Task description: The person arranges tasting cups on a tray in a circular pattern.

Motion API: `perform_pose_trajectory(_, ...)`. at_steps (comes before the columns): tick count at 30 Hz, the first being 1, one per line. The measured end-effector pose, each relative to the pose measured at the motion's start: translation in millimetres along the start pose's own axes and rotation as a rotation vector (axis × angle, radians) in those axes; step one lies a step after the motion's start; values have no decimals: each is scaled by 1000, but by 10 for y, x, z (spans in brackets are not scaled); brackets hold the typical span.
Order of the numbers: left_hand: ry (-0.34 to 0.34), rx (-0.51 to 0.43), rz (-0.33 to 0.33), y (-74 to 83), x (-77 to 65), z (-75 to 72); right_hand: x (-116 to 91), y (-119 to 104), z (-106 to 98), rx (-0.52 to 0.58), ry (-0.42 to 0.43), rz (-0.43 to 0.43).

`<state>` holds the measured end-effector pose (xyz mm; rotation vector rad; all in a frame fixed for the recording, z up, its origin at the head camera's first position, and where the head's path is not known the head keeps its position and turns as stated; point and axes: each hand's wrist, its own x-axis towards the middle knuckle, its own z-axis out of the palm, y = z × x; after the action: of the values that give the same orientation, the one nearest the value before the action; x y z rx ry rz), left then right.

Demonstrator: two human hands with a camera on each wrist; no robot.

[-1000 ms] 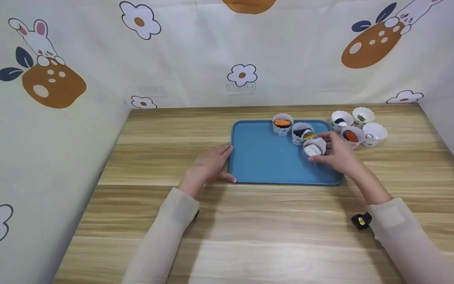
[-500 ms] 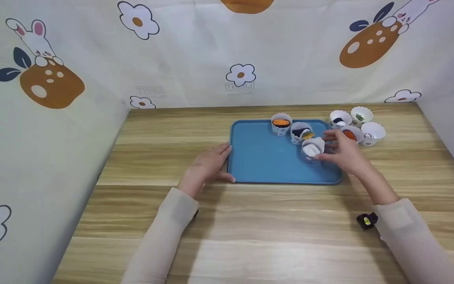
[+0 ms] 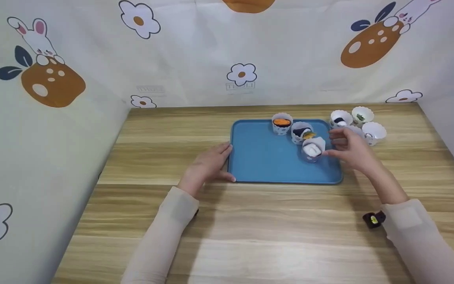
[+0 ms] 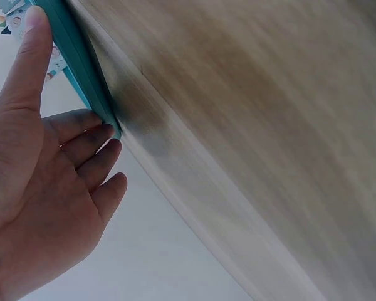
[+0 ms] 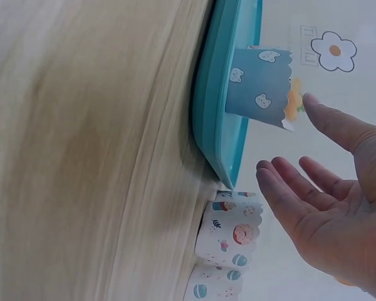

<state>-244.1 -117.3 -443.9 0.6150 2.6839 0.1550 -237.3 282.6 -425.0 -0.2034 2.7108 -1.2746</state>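
My left hand [image 3: 206, 167] rests against the left end of a blue tray [image 3: 264, 157], thumb at the near corner and fingers along the side. On the tray's right part stands a small paper baking cup [image 3: 311, 154] with a scalloped rim and a white piece inside. Just right of it is my right hand [image 3: 354, 153], fingers spread and holding nothing. In the right wrist view its thumb is close to the rim of the blue bear-print cup [image 5: 257, 84]. Two more cups, one with an orange-topped piece [image 3: 281, 124] and one with a dark piece [image 3: 300, 134], stand behind on the tray.
Beyond the tray's right end several cups cluster on the wooden table [image 3: 274, 232], among them one with a green bit [image 3: 363, 116] and a pale one [image 3: 374, 133]. My right hand partly hides another. A patterned sheet [image 3: 195, 55] rises behind the table.
My right hand has let go of the cup with the white piece and drawn away to the right, its fingers spreading. The cup stays on the tray. My left hand has not moved.
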Motion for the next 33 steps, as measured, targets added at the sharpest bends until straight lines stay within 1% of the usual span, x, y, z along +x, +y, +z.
perform_pose_trajectory(2, 2, -4, -3, 7, -6, -4, -5, 2, -23, -6, 11, -7)
perform_pose_trajectory(9, 3, -27, -8, 29, -20, -24, -27, 18, -111, -48, 47, 8)
perform_pose_trajectory(16, 1, -6, -7, 14, -17, -15, -39, 49, -186, -61, 96, -6)
perform_pose_trajectory(18, -1, 8, -5, 9, -15, -15, -43, 64, -207, -52, 112, -13)
perform_pose_trajectory(21, -2, 25, 0, 3, -7, -15, -48, 86, -243, -10, 123, -8)
perform_pose_trajectory(23, -1, 22, 2, -1, -4, -13, -54, 98, -268, 0, 132, -5)
perform_pose_trajectory(28, -3, 10, 4, -1, -6, -18, -77, 114, -338, -42, 201, -2)
perform_pose_trajectory(33, 11, 3, 13, 1, -16, -20, -84, 129, -411, -20, 243, 27)
